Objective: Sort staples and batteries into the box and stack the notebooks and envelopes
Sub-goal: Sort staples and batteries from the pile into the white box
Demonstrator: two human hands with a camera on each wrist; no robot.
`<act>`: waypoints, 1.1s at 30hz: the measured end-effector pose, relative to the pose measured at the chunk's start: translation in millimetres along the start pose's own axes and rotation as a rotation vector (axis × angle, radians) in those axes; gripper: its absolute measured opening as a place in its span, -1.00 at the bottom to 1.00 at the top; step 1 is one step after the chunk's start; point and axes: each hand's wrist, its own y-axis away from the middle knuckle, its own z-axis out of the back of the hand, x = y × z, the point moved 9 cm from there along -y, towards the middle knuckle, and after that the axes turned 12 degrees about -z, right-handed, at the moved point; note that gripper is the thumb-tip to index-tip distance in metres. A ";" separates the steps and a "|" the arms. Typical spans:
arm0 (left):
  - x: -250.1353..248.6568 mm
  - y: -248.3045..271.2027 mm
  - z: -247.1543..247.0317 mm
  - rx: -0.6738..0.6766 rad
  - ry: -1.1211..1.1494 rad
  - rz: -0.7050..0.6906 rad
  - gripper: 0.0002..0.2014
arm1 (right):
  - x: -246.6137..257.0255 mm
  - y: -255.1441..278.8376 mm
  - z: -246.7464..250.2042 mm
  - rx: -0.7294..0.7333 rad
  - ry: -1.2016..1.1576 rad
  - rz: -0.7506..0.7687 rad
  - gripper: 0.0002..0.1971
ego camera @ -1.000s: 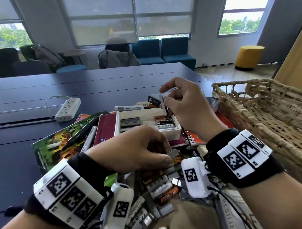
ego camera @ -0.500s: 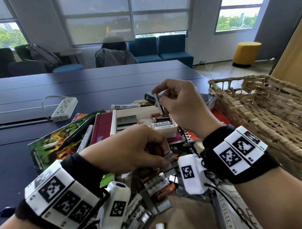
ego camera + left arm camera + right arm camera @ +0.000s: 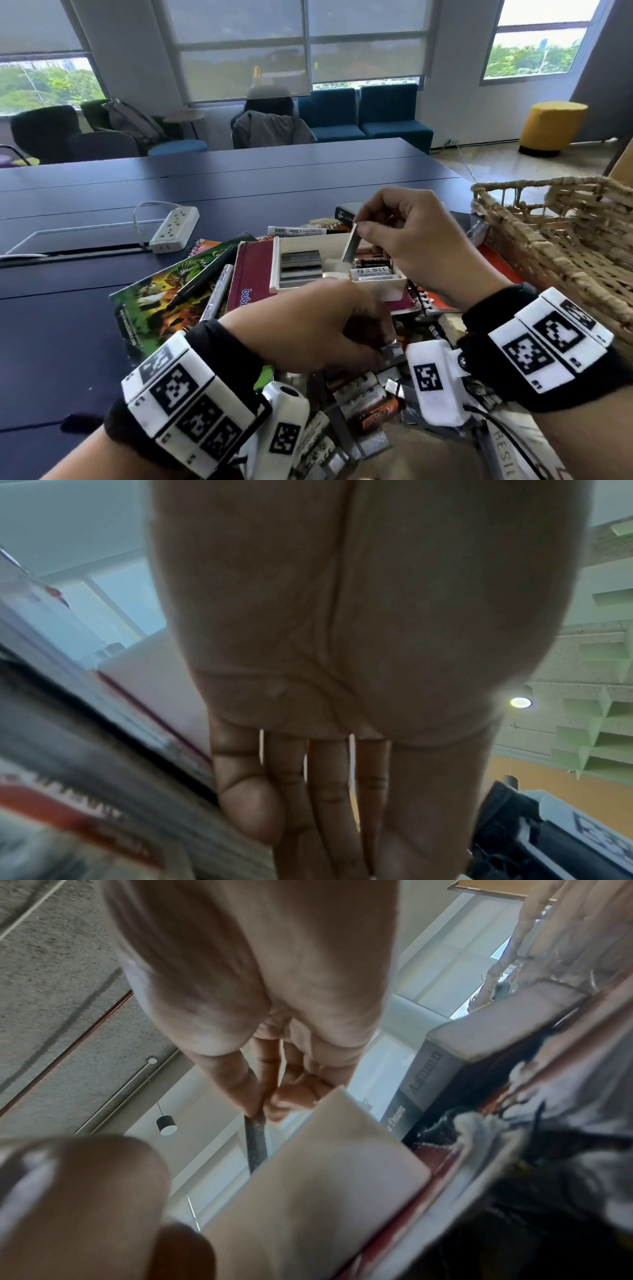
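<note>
At frame centre the box [image 3: 337,270] sits on a maroon notebook [image 3: 247,274]. Above it, the right hand [image 3: 407,236] pinches a staple strip [image 3: 351,247], long axis near upright, lower end pointing into the box. Lower centre, the left hand [image 3: 308,329] pinches another strip [image 3: 392,351] over loose batteries [image 3: 366,401].

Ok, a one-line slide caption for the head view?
Right hand lowers a silver staple strip into the white divided box; left hand pinches another strip from the pile.
</note>
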 end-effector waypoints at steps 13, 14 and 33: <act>-7.1 0.5 -3.2 0.041 -0.046 -0.013 -0.91 | 4.7 2.8 -25.0 0.138 -0.032 -0.018 -0.92; -6.1 1.2 -2.9 0.047 -0.047 -0.008 -0.93 | 5.2 3.3 -28.8 0.157 -0.027 -0.018 -0.91; 2.6 30.5 68.5 -0.249 0.223 -0.043 -0.90 | 19.3 10.6 -14.0 0.172 0.107 0.067 -0.72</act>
